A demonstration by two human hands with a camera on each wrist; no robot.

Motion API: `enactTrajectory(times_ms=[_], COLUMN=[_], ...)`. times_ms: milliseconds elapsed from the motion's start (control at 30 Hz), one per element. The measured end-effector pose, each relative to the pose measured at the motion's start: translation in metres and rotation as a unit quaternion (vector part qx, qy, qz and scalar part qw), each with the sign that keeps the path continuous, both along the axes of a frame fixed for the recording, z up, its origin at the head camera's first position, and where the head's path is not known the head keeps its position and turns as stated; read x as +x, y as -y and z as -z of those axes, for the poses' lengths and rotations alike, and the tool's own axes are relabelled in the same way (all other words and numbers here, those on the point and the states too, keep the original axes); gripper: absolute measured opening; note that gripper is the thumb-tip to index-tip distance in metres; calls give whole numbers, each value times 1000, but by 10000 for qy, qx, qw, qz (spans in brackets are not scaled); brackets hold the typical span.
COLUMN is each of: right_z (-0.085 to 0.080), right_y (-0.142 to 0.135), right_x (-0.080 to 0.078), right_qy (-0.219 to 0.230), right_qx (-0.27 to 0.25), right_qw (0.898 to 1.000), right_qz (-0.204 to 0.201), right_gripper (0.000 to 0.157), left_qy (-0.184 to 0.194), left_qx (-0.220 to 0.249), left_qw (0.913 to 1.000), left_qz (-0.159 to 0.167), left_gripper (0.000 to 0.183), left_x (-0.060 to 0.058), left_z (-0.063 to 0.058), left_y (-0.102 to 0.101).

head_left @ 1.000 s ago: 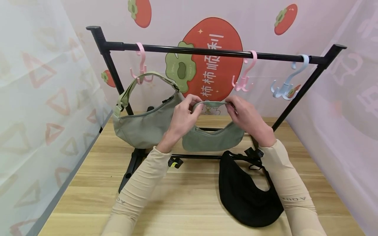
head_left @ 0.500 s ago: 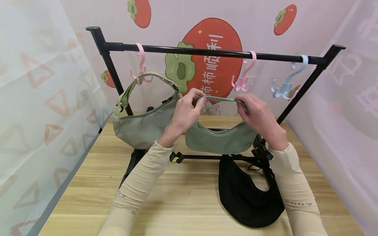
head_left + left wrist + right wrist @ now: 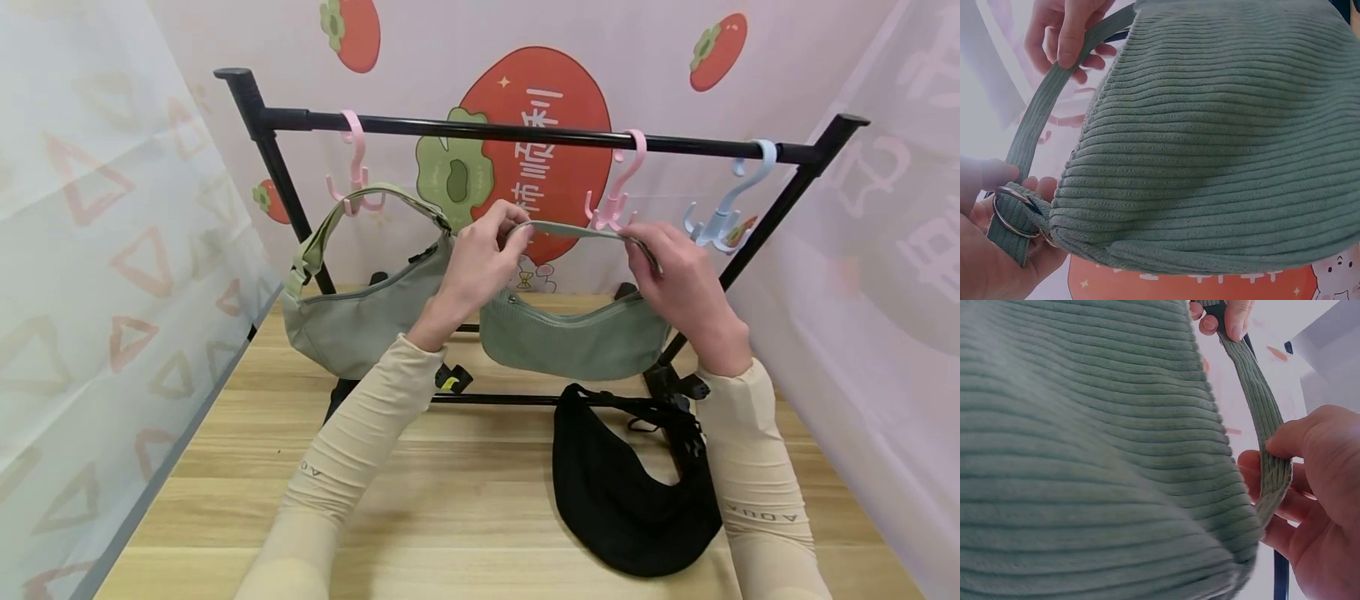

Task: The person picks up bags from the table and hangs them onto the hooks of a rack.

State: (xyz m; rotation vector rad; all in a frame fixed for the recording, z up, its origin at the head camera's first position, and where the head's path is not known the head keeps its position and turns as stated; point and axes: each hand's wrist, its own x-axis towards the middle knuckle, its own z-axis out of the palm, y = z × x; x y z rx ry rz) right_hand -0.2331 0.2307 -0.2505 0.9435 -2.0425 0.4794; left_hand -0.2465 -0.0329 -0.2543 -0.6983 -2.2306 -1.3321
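Observation:
Between both hands hangs a green corduroy shoulder bag (image 3: 573,342), its strap (image 3: 573,230) stretched across at the top. My left hand (image 3: 480,258) pinches the strap's left part; in the left wrist view the thumb lies beside a metal ring (image 3: 1013,212) at the strap's end. My right hand (image 3: 678,279) pinches the strap's right part between thumb and fingers, as the right wrist view also shows. Just behind the strap is the middle pink hook hanger (image 3: 615,196), its lower prongs close above the strap in the head view. Ribbed fabric fills much of both wrist views.
A black rack bar (image 3: 450,129) carries another pink hanger (image 3: 356,167) at left and a blue hanger (image 3: 723,208) at right. A grey-green bag (image 3: 360,321) hangs from the left one. On the wooden table (image 3: 450,517) lies a black bag (image 3: 630,508) by the rack's foot.
Both hands have risen and shifted right with the green bag, bringing its strap up near the middle pink hanger. The hands have spread apart, so more of the strap shows between them.

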Motion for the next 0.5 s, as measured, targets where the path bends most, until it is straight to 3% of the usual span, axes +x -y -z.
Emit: enactTrajectory(times_ms=[500], right_z=[-13], right_y=[-6], right_x=[-5], right_qy=[-131], right_qx=[-502], right_qw=[9986], right_qz=[71], right_gripper=[23], left_qy=[-204], left_qx=[-26], left_qw=[9997], left_qz=[89], left_gripper=[14], left_x=[-5], left_z=[-17], left_y=[-10])
